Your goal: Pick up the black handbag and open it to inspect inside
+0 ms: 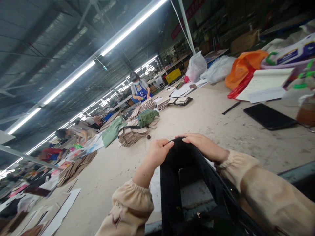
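A black bag point(169, 183) with small gold-coloured metal fittings stretches from the table edge toward my body, its inside partly visible. My left hand point(158, 152) pinches the far left corner of its rim, thumb on top. Just to the right, my right hand point(200, 144) grips the same far end, with fingers over the outer side and the thumb at the edge. Both forearms wear cream sleeve covers. The near end of the bag is dark and runs out of view at the bottom.
On the table point(197, 121) at right lie a phone point(269, 116), a black pen point(231, 108), a notepad point(267, 85) and an orange bag point(242, 67). Stacks of cut pieces point(131, 136) and green pieces point(147, 117) lie ahead. A co-worker point(140, 88) in a blue apron stands at the far end.
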Action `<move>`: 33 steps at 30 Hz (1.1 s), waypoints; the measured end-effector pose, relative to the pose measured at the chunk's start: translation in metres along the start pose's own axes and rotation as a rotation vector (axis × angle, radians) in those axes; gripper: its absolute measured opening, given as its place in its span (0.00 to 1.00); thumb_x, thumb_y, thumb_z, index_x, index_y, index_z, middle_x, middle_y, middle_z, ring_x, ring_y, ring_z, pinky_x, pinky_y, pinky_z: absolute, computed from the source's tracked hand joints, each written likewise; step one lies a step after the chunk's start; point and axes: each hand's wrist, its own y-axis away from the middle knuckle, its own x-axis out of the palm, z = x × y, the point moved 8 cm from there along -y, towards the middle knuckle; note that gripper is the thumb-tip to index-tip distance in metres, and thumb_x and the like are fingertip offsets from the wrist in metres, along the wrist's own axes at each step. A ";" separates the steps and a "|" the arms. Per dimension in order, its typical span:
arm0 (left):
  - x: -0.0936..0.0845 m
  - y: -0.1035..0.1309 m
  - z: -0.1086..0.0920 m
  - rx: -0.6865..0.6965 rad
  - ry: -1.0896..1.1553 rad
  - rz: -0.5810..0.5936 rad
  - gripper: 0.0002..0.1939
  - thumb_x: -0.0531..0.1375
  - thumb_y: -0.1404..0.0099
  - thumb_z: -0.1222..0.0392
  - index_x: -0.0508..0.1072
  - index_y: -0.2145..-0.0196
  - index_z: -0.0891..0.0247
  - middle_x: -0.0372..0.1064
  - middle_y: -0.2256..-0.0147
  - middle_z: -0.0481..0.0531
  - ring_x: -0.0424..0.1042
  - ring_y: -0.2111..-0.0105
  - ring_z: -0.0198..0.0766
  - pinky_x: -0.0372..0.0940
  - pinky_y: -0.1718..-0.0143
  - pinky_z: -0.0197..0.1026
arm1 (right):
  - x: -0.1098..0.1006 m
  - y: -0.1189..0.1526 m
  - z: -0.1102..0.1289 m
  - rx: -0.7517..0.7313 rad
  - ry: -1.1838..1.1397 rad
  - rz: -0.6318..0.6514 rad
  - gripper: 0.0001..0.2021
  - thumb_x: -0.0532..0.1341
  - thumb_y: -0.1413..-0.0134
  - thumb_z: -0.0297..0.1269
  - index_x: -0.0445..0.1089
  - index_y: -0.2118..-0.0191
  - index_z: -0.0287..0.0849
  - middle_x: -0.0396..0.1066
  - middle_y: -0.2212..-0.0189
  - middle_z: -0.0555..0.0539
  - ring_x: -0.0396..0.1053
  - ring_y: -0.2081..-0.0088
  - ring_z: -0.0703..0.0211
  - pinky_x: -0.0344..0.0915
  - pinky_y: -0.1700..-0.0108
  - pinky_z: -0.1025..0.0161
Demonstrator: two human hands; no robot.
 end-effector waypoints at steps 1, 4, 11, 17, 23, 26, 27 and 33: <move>0.001 0.000 0.002 -0.008 0.020 0.007 0.19 0.54 0.40 0.50 0.61 0.83 0.64 0.47 0.83 0.42 0.49 0.81 0.28 0.44 0.79 0.35 | 0.000 0.000 0.000 0.009 -0.005 0.002 0.19 0.49 0.46 0.39 0.74 0.58 0.40 0.71 0.53 0.45 0.66 0.49 0.56 0.58 0.42 0.57; 0.001 0.000 0.005 -0.020 0.070 0.018 0.20 0.53 0.40 0.49 0.58 0.83 0.64 0.46 0.83 0.42 0.48 0.81 0.28 0.43 0.80 0.34 | 0.001 -0.001 0.000 0.006 0.014 -0.002 0.19 0.49 0.46 0.38 0.74 0.58 0.40 0.71 0.52 0.45 0.66 0.49 0.56 0.58 0.42 0.57; -0.002 0.010 0.004 -0.011 0.131 0.036 0.27 0.44 0.35 0.42 0.63 0.80 0.65 0.55 0.81 0.45 0.55 0.79 0.30 0.48 0.78 0.34 | -0.002 0.000 0.002 -0.062 0.063 -0.015 0.17 0.49 0.46 0.36 0.74 0.61 0.41 0.72 0.53 0.45 0.67 0.50 0.57 0.59 0.43 0.56; -0.007 0.010 -0.007 0.006 -0.155 0.146 0.15 0.64 0.50 0.50 0.73 0.70 0.63 0.66 0.76 0.45 0.63 0.75 0.33 0.52 0.75 0.34 | -0.001 0.001 0.004 -0.059 0.054 0.012 0.15 0.51 0.47 0.37 0.75 0.65 0.41 0.72 0.54 0.45 0.67 0.50 0.55 0.58 0.43 0.56; -0.002 -0.010 -0.014 -0.012 -0.585 0.114 0.23 0.66 0.58 0.39 0.73 0.76 0.63 0.63 0.81 0.48 0.60 0.79 0.34 0.47 0.78 0.36 | 0.003 -0.001 -0.001 0.028 -0.043 -0.021 0.17 0.50 0.48 0.37 0.75 0.60 0.40 0.72 0.53 0.45 0.66 0.49 0.55 0.58 0.43 0.57; 0.001 -0.018 -0.012 -0.015 -0.595 0.084 0.24 0.64 0.56 0.37 0.73 0.79 0.63 0.60 0.83 0.47 0.59 0.81 0.34 0.47 0.78 0.36 | 0.008 -0.002 0.001 0.032 -0.079 -0.016 0.18 0.50 0.48 0.36 0.74 0.58 0.41 0.72 0.54 0.46 0.67 0.50 0.54 0.58 0.43 0.56; 0.002 -0.020 -0.011 -0.018 -0.560 0.088 0.22 0.64 0.55 0.39 0.73 0.79 0.64 0.58 0.84 0.46 0.58 0.82 0.33 0.47 0.79 0.36 | 0.009 -0.002 0.001 0.037 -0.089 -0.020 0.18 0.50 0.48 0.35 0.74 0.58 0.42 0.72 0.54 0.46 0.67 0.50 0.54 0.58 0.43 0.56; 0.001 -0.014 -0.004 -0.052 -0.250 0.061 0.16 0.61 0.47 0.49 0.70 0.81 0.65 0.55 0.85 0.43 0.54 0.83 0.29 0.45 0.81 0.35 | 0.003 -0.003 -0.008 0.099 -0.109 -0.063 0.17 0.51 0.50 0.35 0.75 0.60 0.41 0.73 0.56 0.46 0.66 0.50 0.53 0.58 0.43 0.56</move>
